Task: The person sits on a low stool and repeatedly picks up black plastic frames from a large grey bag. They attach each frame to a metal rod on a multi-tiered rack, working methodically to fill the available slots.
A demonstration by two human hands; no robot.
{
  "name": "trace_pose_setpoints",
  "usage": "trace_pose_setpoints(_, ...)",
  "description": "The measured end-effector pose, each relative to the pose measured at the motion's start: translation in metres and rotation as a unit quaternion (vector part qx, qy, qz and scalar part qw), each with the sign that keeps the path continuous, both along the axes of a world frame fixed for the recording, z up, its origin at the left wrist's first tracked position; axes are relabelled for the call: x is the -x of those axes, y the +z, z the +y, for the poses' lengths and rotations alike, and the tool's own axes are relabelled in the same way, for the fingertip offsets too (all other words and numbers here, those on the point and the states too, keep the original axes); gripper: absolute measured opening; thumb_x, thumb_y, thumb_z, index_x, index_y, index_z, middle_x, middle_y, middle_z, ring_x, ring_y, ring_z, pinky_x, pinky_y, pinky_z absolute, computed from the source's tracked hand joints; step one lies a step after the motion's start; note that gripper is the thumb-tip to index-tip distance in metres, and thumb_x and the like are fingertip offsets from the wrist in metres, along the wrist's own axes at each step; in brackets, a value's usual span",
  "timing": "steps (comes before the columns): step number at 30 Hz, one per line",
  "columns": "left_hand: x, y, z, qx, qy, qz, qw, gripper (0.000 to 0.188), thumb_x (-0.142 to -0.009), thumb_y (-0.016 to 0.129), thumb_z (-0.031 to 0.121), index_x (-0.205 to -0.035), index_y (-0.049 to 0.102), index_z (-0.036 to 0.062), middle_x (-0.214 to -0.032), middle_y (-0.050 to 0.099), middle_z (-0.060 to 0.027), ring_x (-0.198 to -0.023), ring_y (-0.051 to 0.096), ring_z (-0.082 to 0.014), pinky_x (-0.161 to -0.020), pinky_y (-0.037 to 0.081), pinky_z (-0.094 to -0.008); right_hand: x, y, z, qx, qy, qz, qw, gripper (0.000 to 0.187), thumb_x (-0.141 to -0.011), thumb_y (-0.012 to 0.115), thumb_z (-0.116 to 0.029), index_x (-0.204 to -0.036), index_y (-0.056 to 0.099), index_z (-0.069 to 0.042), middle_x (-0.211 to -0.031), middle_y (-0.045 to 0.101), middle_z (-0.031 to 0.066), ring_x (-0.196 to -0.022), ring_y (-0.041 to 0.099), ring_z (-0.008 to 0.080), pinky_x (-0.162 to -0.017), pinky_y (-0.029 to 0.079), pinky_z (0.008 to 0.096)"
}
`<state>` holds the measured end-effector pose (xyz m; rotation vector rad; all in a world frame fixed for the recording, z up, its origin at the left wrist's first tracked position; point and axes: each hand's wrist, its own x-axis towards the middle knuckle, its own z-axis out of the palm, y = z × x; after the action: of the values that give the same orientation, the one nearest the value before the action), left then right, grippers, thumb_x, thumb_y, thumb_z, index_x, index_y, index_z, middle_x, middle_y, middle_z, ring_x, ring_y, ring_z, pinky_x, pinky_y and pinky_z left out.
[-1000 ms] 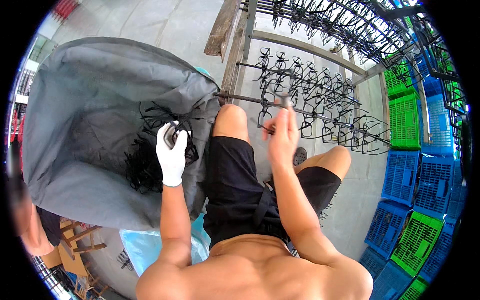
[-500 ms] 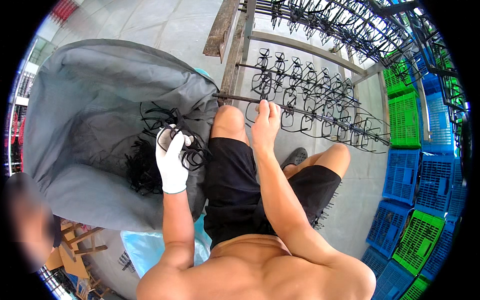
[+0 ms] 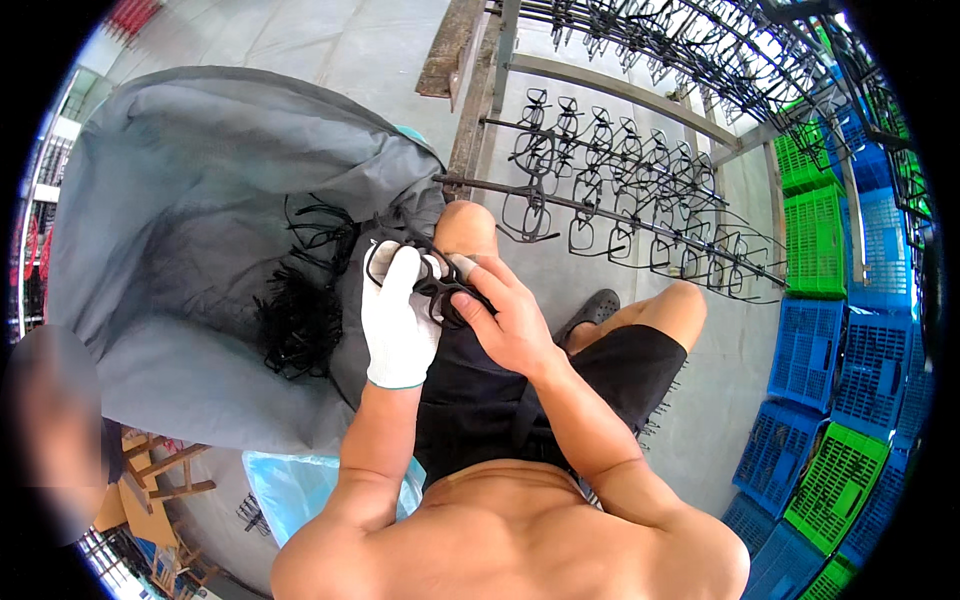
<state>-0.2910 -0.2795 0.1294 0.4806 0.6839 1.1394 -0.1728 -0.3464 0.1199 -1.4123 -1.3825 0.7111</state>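
Black eyeglass frames (image 3: 440,288) are held between the two hands, above the left thigh and just beside the rim of a grey fabric bin (image 3: 190,395). By the white-gloved left hand (image 3: 402,330) the frames are grasped, with thumb and fingers closed around them; how many are gathered there cannot be told. By the bare right hand (image 3: 517,318) the same frames are pinched from the other side between thumb and fingers. A tangled pile of black frames (image 3: 300,325) is contained in the bin, to the left of the hands. Beyond the knees, more frames are hung in rows along the thin rods (image 3: 470,183) of a metal rack (image 3: 625,97). At the right, blue and green plastic crates (image 3: 812,240) are stacked.
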Motion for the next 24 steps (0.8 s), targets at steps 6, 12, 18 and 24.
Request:
trace_pose_setpoints(6,-0.01,0.008,-0.011,0.028,-0.046,-0.06,0.997,0.024,-0.088,0.051,0.006,-0.11,0.043,0.0066,-0.082,0.053,-0.0012,-0.071,0.053,-0.0099,-0.066,0.046,-0.0246,-0.006,0.002,-0.016,-0.008,-0.068,0.032,0.997,0.023,-0.088,0.052,-0.007,-0.108,0.054,0.004,-0.1,0.056,0.0132,-0.085,0.056,0.0282,-0.074,0.045,0.0316)
trace_pose_setpoints(12,0.001,-0.001,-0.005,-0.094,0.051,0.038,0.994,0.023,-0.085,0.051,-0.003,-0.103,0.051,0.0116,-0.07,0.046,0.0013,-0.062,0.044,-0.0101,-0.069,0.047,-0.032,-0.024,0.044,-0.042,-0.117,-0.266,0.531,0.796,0.05,-0.096,0.036,-0.036,-0.128,0.039,0.002,-0.092,0.058,0.0068,-0.045,0.034,0.0059,-0.047,0.029,0.0189)
trace_pose_setpoints(18,0.002,-0.011,-0.006,-0.104,-0.012,0.013,0.994,0.023,-0.085,0.048,-0.004,-0.101,0.054,0.012,-0.073,0.051,-0.0022,-0.065,0.049,-0.0134,-0.073,0.049,-0.0358,-0.071,-0.041,-0.01,0.006,-0.432,0.205,0.878,0.033,-0.096,0.04,-0.023,-0.119,0.05,-0.001,-0.093,0.05,0.0047,-0.064,0.041,0.0087,-0.057,0.036,0.0223)
trace_pose_setpoints(24,0.008,-0.008,-0.008,-0.084,-0.06,0.003,0.995,0.018,-0.086,0.048,0.0,-0.1,0.054,0.0097,-0.085,0.057,-0.0054,-0.08,0.056,-0.0184,-0.086,0.049,-0.041,-0.073,-0.063,0.017,0.054,-0.469,0.237,0.849,0.03,-0.096,0.042,-0.028,-0.112,0.052,-0.005,-0.089,0.043,-0.0005,-0.064,0.035,0.0073,-0.055,0.03,0.0215)
